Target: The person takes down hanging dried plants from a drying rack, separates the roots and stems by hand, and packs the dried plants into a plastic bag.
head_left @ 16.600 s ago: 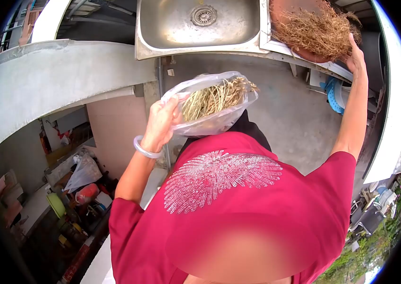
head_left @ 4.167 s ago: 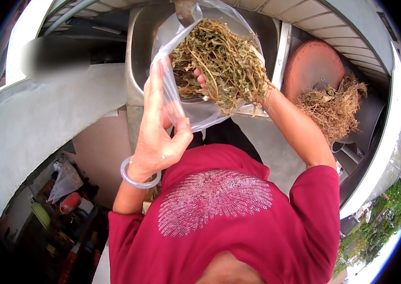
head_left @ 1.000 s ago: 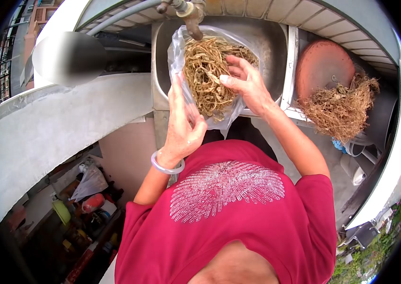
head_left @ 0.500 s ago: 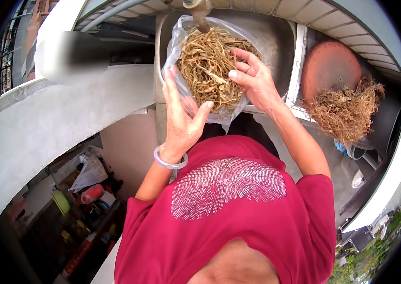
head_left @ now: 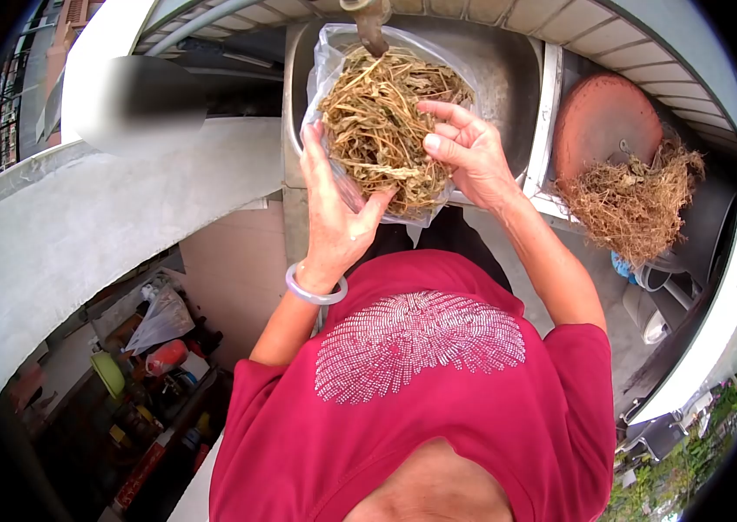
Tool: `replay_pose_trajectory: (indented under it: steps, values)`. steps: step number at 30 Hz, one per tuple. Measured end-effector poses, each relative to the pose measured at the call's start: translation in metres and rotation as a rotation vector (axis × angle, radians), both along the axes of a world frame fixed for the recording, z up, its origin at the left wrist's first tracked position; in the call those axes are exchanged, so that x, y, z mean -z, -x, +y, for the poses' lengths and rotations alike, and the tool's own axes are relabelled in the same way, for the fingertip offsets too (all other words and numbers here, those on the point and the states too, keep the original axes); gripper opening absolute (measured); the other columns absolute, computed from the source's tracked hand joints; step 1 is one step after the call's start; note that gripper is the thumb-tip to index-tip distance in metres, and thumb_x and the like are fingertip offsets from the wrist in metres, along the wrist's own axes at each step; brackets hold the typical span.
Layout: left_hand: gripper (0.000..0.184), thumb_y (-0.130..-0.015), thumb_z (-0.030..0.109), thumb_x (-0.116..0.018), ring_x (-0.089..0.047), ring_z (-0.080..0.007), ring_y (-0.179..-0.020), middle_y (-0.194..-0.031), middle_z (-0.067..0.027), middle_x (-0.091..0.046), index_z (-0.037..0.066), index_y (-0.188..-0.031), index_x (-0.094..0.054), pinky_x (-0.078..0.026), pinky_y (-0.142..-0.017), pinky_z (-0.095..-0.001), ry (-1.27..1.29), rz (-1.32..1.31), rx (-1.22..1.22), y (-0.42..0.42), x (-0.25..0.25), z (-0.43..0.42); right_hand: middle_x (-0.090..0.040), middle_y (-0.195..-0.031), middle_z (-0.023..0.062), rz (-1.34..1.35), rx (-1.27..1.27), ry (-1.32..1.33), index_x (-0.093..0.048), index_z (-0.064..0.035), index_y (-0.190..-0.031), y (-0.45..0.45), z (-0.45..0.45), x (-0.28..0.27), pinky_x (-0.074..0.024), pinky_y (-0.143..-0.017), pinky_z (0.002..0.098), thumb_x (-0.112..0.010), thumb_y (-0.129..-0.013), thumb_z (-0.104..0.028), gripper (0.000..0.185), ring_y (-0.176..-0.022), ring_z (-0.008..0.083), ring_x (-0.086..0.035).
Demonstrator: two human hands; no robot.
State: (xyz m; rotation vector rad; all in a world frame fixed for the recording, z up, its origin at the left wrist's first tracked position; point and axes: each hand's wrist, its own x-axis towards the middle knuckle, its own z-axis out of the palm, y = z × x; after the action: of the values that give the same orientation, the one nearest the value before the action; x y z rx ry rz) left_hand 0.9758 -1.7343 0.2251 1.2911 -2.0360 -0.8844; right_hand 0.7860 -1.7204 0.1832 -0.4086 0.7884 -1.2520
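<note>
A clear plastic bag (head_left: 322,76) stands with its mouth wide in the sink, filled with a tangled heap of dried brown plant stems and leaves (head_left: 386,122). My left hand (head_left: 338,213), with a pale bangle (head_left: 316,287) on its wrist, cups the near left side of the bag. Its fingers stretch along the bag's side, and the thumb tip rests against the dried plants. On the right edge of the heap lies my right hand (head_left: 475,161), fingers loosely bent and thumb apart from them. Part of the bag's near side is hidden by my left hand.
A metal sink (head_left: 508,96) surrounds the bag, under a tap (head_left: 370,26). To the right, a reddish round lid or basin (head_left: 608,122) leans by the tiled wall, with a clump of dried roots (head_left: 638,204) before it. A concrete ledge (head_left: 125,209) runs left.
Both hands have shifted slightly on the heap, the left thumb moving in against the dried plants. The heap sits a little differently, bulging more toward my body.
</note>
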Motion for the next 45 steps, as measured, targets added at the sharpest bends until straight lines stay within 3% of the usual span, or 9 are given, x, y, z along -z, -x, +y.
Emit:
replay_pose_trajectory:
  steps: [2, 11, 20, 35, 41, 44, 45]
  values:
    - [0.092, -0.07, 0.003, -0.064, -0.026, -0.0369, -0.129, -0.138, -0.0266, -0.025, -0.008, -0.139, -0.005, -0.02, -0.107, -0.0401, 0.01, 0.016, -0.002, -0.001, 0.004, 0.0, -0.061, -0.084, 0.0034, 0.047, -0.04, 0.031, -0.046, 0.0033, -0.121, 0.003, 0.001, 0.005, -0.0461, -0.066, 0.0215, -0.064, -0.082, -0.009, 0.045, -0.076, 0.0075, -0.057]
    - [0.084, -0.068, -0.006, -0.05, -0.025, -0.0327, -0.132, -0.139, -0.0237, -0.027, -0.006, -0.141, -0.008, -0.018, -0.109, -0.0371, -0.066, 0.097, -0.041, -0.007, 0.012, -0.001, -0.06, -0.082, -0.0002, -0.087, 0.029, 0.012, -0.05, 0.0012, -0.116, -0.001, -0.003, 0.002, -0.0438, -0.067, 0.0191, -0.061, -0.084, -0.008, 0.035, -0.073, 0.0046, -0.054]
    - [0.083, -0.068, -0.009, -0.046, -0.026, -0.0315, -0.132, -0.14, -0.0229, -0.026, -0.005, -0.141, -0.007, -0.018, -0.109, -0.0366, -0.089, 0.125, -0.041, -0.008, 0.01, -0.001, -0.062, -0.098, 0.0093, -0.209, 0.054, -0.041, -0.052, 0.0015, -0.111, 0.005, -0.007, 0.007, -0.0488, -0.079, 0.0261, -0.059, -0.083, -0.008, 0.03, -0.086, 0.0134, -0.06]
    - [0.082, -0.069, -0.008, -0.046, -0.026, -0.0315, -0.131, -0.139, -0.0224, -0.025, -0.005, -0.141, -0.006, -0.019, -0.108, -0.0371, -0.125, 0.123, -0.039, -0.014, 0.006, 0.004, -0.062, -0.093, 0.0099, -0.167, 0.091, -0.037, -0.049, 0.0031, -0.109, 0.006, -0.003, 0.0, -0.0493, -0.075, 0.0265, -0.063, -0.08, -0.004, 0.033, -0.082, 0.0138, -0.06]
    - [0.083, -0.07, -0.007, -0.047, -0.025, -0.0332, -0.131, -0.14, -0.0238, -0.024, -0.005, -0.141, -0.005, -0.018, -0.109, -0.0379, -0.065, 0.054, -0.024, -0.014, 0.006, 0.005, -0.061, -0.092, 0.0038, -0.028, 0.066, 0.006, -0.053, -0.0014, -0.109, 0.004, 0.001, 0.002, -0.0445, -0.072, 0.0211, -0.065, -0.08, -0.007, 0.032, -0.081, 0.0072, -0.056]
    - [0.085, -0.07, -0.008, -0.048, -0.023, -0.0342, -0.132, -0.141, -0.025, -0.021, -0.005, -0.141, -0.002, -0.019, -0.108, -0.038, -0.041, 0.02, -0.006, -0.01, 0.003, 0.007, -0.061, -0.094, 0.0041, 0.18, 0.072, 0.002, -0.052, 0.0005, -0.114, 0.001, 0.0, 0.004, -0.0447, -0.074, 0.0217, -0.064, -0.084, -0.015, 0.036, -0.082, 0.0079, -0.056]
    - [0.085, -0.07, -0.007, -0.05, -0.024, -0.033, -0.132, -0.141, -0.0243, -0.022, -0.005, -0.141, -0.002, -0.019, -0.108, -0.0372, -0.043, 0.046, -0.013, -0.007, 0.002, 0.008, -0.061, -0.096, 0.0077, 0.321, 0.086, 0.001, -0.051, 0.0033, -0.115, 0.002, 0.001, 0.004, -0.0448, -0.077, 0.0242, -0.062, -0.085, -0.02, 0.039, -0.086, 0.0113, -0.057]
